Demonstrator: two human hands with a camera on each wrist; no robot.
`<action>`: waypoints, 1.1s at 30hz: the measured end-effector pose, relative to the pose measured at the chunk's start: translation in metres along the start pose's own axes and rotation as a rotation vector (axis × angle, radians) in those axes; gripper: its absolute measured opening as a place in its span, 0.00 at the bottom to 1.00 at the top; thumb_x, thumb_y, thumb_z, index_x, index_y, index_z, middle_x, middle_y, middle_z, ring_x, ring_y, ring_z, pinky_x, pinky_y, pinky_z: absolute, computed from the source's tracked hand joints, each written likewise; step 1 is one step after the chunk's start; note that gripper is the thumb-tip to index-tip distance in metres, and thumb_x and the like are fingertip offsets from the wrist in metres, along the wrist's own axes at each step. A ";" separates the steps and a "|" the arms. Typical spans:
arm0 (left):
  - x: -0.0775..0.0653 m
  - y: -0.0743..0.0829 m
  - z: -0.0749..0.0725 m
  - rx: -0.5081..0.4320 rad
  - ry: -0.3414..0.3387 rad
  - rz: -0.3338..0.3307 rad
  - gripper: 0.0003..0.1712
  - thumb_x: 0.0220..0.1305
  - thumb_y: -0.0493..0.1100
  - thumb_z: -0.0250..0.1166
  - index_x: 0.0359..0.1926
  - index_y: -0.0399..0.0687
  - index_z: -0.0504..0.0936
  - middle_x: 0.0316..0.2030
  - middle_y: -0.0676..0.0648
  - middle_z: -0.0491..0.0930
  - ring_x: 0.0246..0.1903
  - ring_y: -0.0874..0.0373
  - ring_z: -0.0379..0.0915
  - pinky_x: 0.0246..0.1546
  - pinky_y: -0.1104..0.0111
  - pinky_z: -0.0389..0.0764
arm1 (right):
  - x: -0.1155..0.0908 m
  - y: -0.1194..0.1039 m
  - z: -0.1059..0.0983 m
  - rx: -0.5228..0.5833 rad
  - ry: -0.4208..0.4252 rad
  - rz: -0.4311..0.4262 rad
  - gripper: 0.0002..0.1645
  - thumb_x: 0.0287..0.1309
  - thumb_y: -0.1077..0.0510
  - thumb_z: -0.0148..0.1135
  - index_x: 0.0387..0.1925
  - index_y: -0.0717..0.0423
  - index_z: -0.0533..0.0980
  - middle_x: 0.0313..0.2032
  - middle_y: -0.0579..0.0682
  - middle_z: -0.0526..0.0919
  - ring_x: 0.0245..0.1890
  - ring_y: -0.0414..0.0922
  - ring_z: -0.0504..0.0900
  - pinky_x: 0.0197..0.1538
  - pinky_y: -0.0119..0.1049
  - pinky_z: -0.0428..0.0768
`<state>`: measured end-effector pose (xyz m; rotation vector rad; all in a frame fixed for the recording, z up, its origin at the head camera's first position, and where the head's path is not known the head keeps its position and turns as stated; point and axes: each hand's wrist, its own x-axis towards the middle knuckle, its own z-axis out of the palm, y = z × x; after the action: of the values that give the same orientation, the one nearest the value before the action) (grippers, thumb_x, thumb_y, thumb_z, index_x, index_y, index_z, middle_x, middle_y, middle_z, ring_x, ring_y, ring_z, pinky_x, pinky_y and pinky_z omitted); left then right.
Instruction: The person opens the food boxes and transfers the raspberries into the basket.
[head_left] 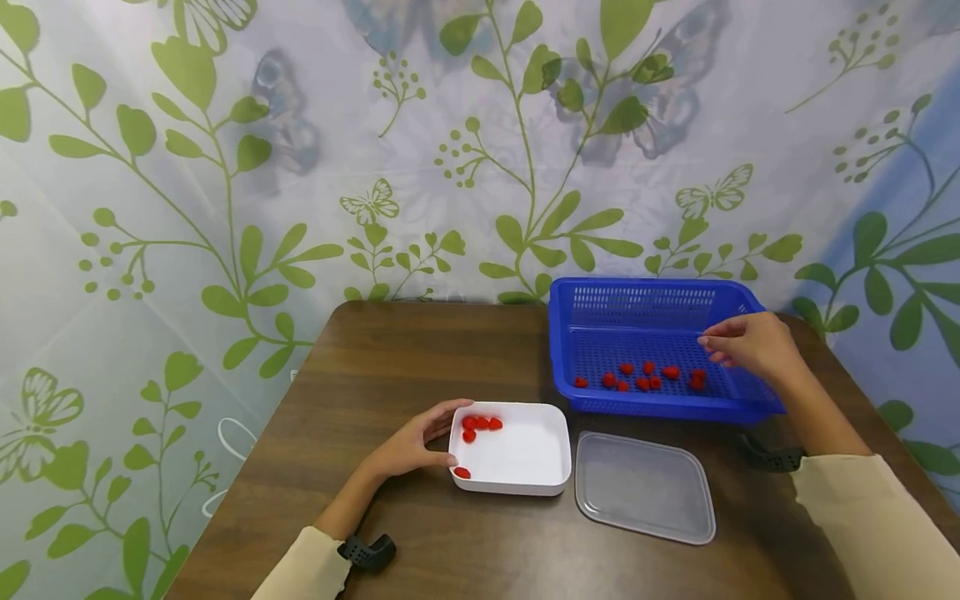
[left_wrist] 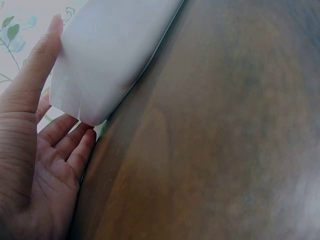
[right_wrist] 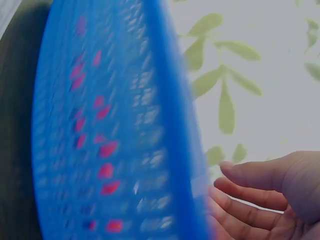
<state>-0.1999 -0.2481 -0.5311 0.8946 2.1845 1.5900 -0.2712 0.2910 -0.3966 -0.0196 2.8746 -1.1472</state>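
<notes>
My left hand [head_left: 415, 442] grips the left end of a white rectangular box [head_left: 517, 450], thumb at the front-left corner and fingers at the back-left. In the left wrist view the box [left_wrist: 110, 55] lies between thumb and fingers. Several small red berry-like pieces [head_left: 482, 423] sit in its back-left corner, and a single red piece [head_left: 462, 472] is by the thumb. Over the right part of a blue perforated basket [head_left: 637, 287] hovers my right hand [head_left: 753, 343], fingers loosely bent and nothing visible between them. More red pieces [head_left: 648, 382] are scattered along the basket's front half.
A translucent flat lid [head_left: 647, 487] lies on the brown wooden table [head_left: 405, 350], right of the box and in front of the basket. Behind the table hangs a leaf-patterned curtain [head_left: 420, 167]. A white cable [head_left: 234, 425] loops past the table's left edge.
</notes>
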 end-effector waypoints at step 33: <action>-0.002 0.033 -0.001 -0.050 0.005 -0.017 0.48 0.56 0.30 0.74 0.75 0.39 0.62 0.74 0.38 0.62 0.73 0.43 0.58 0.71 0.53 0.62 | -0.084 -0.139 0.150 0.398 -0.548 -0.265 0.15 0.70 0.55 0.63 0.45 0.64 0.84 0.36 0.55 0.88 0.38 0.58 0.88 0.41 0.46 0.88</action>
<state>-0.1888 -0.2432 -0.5005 0.8565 2.1395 1.6333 -0.1810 0.0896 -0.4065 -0.6098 2.1770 -1.4589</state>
